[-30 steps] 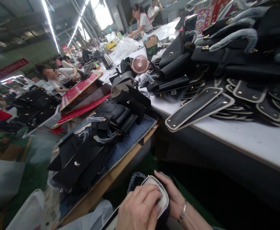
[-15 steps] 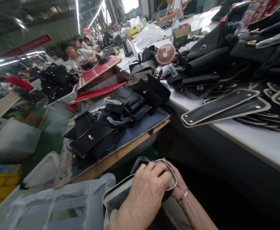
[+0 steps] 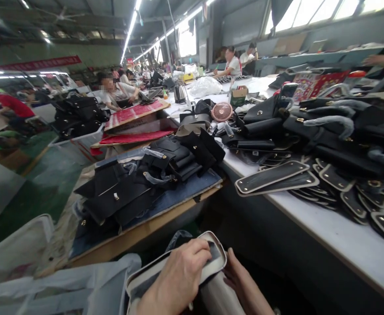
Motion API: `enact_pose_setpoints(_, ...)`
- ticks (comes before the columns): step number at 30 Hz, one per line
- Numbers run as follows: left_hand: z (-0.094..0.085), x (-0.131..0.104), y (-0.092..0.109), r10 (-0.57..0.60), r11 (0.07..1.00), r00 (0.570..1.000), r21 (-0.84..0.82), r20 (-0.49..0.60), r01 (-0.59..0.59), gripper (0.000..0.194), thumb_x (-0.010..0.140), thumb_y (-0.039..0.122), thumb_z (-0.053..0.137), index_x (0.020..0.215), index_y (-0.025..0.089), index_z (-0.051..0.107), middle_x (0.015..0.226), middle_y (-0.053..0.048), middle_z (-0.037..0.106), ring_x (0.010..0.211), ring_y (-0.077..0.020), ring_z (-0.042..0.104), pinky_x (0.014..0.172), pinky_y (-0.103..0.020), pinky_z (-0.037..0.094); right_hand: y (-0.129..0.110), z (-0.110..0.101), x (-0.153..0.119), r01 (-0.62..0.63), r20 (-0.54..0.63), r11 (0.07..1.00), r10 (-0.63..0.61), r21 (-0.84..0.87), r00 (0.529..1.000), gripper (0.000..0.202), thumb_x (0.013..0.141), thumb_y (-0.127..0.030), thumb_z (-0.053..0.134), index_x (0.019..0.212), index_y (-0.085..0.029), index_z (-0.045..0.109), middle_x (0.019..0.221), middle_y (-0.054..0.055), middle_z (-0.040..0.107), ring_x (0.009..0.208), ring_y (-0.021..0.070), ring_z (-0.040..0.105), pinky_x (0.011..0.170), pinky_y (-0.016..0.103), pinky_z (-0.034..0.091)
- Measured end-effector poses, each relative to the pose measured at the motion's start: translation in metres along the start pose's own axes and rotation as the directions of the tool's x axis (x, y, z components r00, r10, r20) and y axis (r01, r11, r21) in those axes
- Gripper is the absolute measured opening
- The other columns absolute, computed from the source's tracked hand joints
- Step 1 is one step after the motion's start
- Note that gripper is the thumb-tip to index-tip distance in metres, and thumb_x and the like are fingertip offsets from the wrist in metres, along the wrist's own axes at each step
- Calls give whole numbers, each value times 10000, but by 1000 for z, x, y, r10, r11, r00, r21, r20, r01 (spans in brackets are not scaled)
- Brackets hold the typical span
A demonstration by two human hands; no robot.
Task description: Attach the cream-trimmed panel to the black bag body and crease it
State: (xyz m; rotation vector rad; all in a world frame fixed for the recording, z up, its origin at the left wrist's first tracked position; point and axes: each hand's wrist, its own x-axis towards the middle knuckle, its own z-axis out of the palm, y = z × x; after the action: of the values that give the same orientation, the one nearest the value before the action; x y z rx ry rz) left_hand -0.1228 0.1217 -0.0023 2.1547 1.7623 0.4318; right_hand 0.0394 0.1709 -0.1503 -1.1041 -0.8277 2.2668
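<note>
A dark bag (image 3: 216,251) with a pale raised edge lies low in front of me, turned so that a long panel faces up. My left hand (image 3: 180,271) lies over this panel, its fingers curled onto the bag near the rounded corner. My right hand (image 3: 244,282) is beside the bag's right side, with fingers stretched out and a small gap at the corner. Whether its lower fingers touch the pale side is hard to tell. A clear plastic-wrapped loop (image 3: 178,238) shows behind my left hand. The lower part of the bag is out of frame.
Black bags (image 3: 129,188) are piled on a blue-topped board (image 3: 178,199) ahead. On the white table (image 3: 313,227) at right lie riveted black strips (image 3: 277,177), more bags and a pink fan (image 3: 222,112). A grey crate (image 3: 89,280) stands at lower left. Several people work farther back.
My view has levelled and shifted. My right hand has come away from the bag's corner, its fingers now straight. My left hand keeps hold, its fingers on the corner less spread.
</note>
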Motion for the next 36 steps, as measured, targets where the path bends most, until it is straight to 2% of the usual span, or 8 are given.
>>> enact_pose_setpoints(4, 12, -7, -2, 110, 982, 989, 164, -103, -92, 167, 890, 62, 534, 969, 190, 605, 1080, 0, 662, 1080, -172, 593, 962, -290, 452, -11, 5, -15, 205, -52, 912, -238, -354, 970, 774, 716, -796, 668, 1199, -195, 607, 947, 74, 702, 888, 236, 650, 803, 307, 509)
enact_pose_setpoints(8, 26, -14, -16, 179, 941, 958, 322, -223, -101, 204, 820, 251, 659, 1017, 234, 610, 1060, 23, 685, 1084, -234, 581, 914, -381, 408, -8, 20, -15, 194, -2, 901, -212, -387, 977, 975, 761, -833, 571, 1411, -142, 344, 576, -31, 586, 405, 128, 456, 407, 245, 381)
enact_pose_setpoints(12, 36, -22, -19, 99, 972, 948, 232, -302, -27, 245, 792, 189, 655, 1026, 253, 622, 1052, 44, 697, 918, -194, 605, 755, -344, 413, -6, 35, -16, 203, 51, 939, -196, -277, 979, 1073, 755, -778, 633, 1458, -101, 186, 519, -45, 558, 389, 130, 462, 351, 202, 323)
enact_pose_setpoints(19, 23, -26, 9, -127, 974, 974, 162, -187, 158, 302, 954, 214, 540, 1240, 307, 559, 1241, 34, 644, 1107, -221, 581, 925, -397, 460, -37, 63, -40, 166, -5, 951, -173, -261, 985, 927, 673, -396, 603, 1465, -76, 243, 441, -73, 514, 327, 109, 359, 303, 194, 323)
enact_pose_setpoints(24, 18, -18, 11, -172, 966, 972, 167, -161, 199, 204, 963, 280, 539, 1159, 273, 592, 1180, 6, 651, 1059, -256, 603, 870, -459, 496, -45, 66, -41, 109, -30, 937, -126, -331, 992, 974, 649, -431, 559, 1483, -58, 221, 382, -83, 466, 305, 102, 299, 285, 185, 271)
enact_pose_setpoints(29, 26, -18, 3, -122, 967, 970, 196, -210, 164, 187, 958, 289, 546, 1137, 268, 593, 1184, 2, 652, 1044, -260, 620, 848, -449, 503, -45, 55, -39, 139, 70, 901, -121, -412, 990, 1059, 705, -513, 587, 1507, -10, 111, 390, -35, 526, 305, 127, 359, 311, 198, 279)
enact_pose_setpoints(33, 47, -22, -8, -59, 975, 904, 171, -424, 144, 283, 843, 279, 711, 1109, 277, 614, 1106, 38, 694, 980, -236, 645, 811, -382, 498, -64, 35, -28, 171, 104, 787, -135, -593, 985, 944, 786, -743, 537, 1384, -17, 448, 468, -6, 532, 387, 140, 431, 383, 238, 330)
enact_pose_setpoints(36, 64, -26, -13, -75, 978, 848, 126, -524, 165, 315, 791, 246, 757, 1075, 284, 625, 1102, 70, 705, 1018, -223, 648, 897, -371, 492, -88, 28, -12, 340, 153, 544, -361, -767, 920, 644, 841, -671, 571, 1103, -100, 712, 693, 69, 624, 647, 207, 583, 614, 315, 474)
